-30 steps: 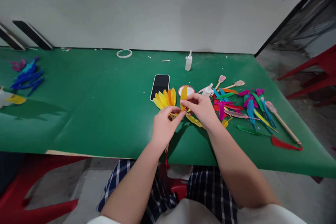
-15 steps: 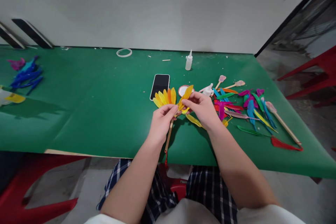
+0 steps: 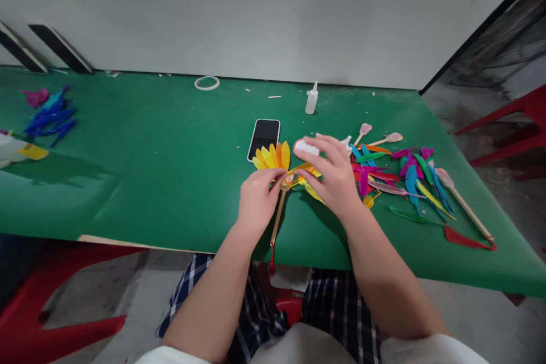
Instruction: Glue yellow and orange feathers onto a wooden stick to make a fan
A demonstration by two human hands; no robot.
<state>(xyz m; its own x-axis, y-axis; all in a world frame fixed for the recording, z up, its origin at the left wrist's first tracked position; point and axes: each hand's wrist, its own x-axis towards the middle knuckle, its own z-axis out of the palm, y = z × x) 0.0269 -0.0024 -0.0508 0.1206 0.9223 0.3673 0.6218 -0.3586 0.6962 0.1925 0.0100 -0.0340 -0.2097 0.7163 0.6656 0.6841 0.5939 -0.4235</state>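
A fan of yellow and orange feathers (image 3: 273,156) spreads at the head of a wooden stick (image 3: 278,219), whose red tassel (image 3: 272,261) hangs at the table's front edge. My left hand (image 3: 261,196) is pinched at the base of a yellow feather (image 3: 302,168), beside the stick's head. My right hand (image 3: 330,173) is over the feather's other end, fingers spread and curved. Another yellow feather (image 3: 314,191) lies under the right hand. A round white dish (image 3: 306,148) with a red rim sits just behind the right fingers, partly covered.
Behind are a phone (image 3: 263,135), a glue bottle (image 3: 311,99) and a tape ring (image 3: 207,83). Coloured feathers (image 3: 412,176) and a tasselled stick (image 3: 467,205) lie right. Blue feathers (image 3: 51,119) lie far left on the green table (image 3: 170,182); a red chair (image 3: 81,330) stands below.
My right hand's fingers have opened and risen towards the dish. The yellow feather has tipped from upright to nearly flat. The view has shifted slightly.
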